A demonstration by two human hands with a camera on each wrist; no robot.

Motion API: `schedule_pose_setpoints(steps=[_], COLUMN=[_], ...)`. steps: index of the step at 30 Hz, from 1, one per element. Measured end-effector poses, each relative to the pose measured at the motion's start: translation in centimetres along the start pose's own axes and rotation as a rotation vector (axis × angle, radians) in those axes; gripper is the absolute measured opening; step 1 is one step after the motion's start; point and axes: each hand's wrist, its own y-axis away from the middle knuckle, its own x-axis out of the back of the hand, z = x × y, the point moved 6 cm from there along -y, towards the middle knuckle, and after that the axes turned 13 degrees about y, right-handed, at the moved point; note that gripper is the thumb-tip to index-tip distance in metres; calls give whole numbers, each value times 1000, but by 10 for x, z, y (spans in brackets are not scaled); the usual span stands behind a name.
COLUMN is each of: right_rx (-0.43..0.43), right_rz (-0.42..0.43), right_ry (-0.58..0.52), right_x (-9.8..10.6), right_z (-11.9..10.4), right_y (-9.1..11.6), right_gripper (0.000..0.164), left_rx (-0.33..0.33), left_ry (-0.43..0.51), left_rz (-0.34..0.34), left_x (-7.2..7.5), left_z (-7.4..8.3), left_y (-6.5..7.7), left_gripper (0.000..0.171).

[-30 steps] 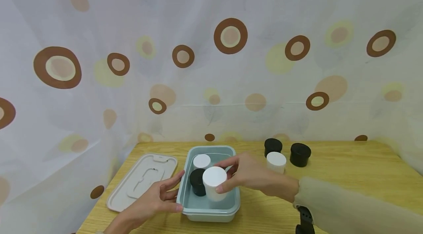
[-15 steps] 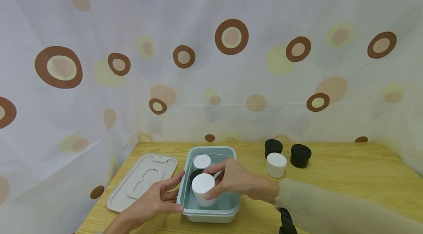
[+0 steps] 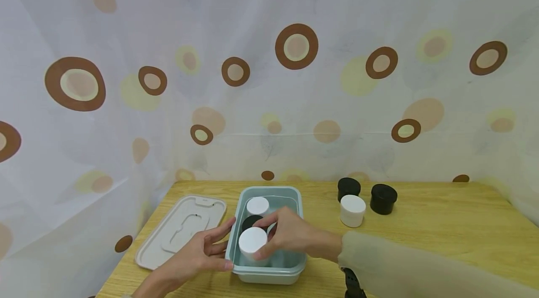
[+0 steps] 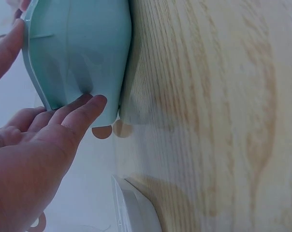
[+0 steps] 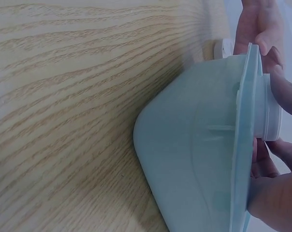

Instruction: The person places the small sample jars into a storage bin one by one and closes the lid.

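A pale blue-green plastic bin (image 3: 269, 271) stands on the table. My right hand (image 3: 294, 236) grips a white lidded jar (image 3: 252, 239) by its top in the bin's near left corner; in the right wrist view the jar's lid (image 5: 270, 118) rises above the rim. Behind it in the bin are a black jar (image 3: 250, 221), partly covered, and another white jar (image 3: 258, 205). My left hand (image 3: 195, 253) touches the bin's left side. In the left wrist view its extended fingers (image 4: 85, 112) rest along the outer wall (image 4: 83, 53).
A whitish flat lid (image 3: 183, 230) lies left of the bin. On the right stand a white jar (image 3: 353, 211) and two black jars, one behind it (image 3: 348, 188) and one beside it (image 3: 383, 199). A patterned curtain (image 3: 269, 101) hangs behind the wooden table (image 3: 438, 228).
My right hand has carried the white jar left and toward me, from mid-bin down into the near left corner. The left hand stays where it was on the bin.
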Motion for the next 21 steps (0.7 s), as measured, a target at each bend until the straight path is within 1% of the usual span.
schedule_pose_setpoints(steps=[7,12,21], right_rx=[-23,-12,-6], right_rz=[-9,-6,-13], right_ry=[58,104,136], right_x=[-4,-5,-8], right_z=[0,-2,-4], right_y=[-2,-1,-1], right_gripper=[50,49,48], left_rx=[6,8,17], left_ry=[-16,-23,-28], left_rz=[14,19,24], left_x=[0,0,-1], left_z=[1,2,2], left_y=[-1,0,1], left_gripper=[94,93,93])
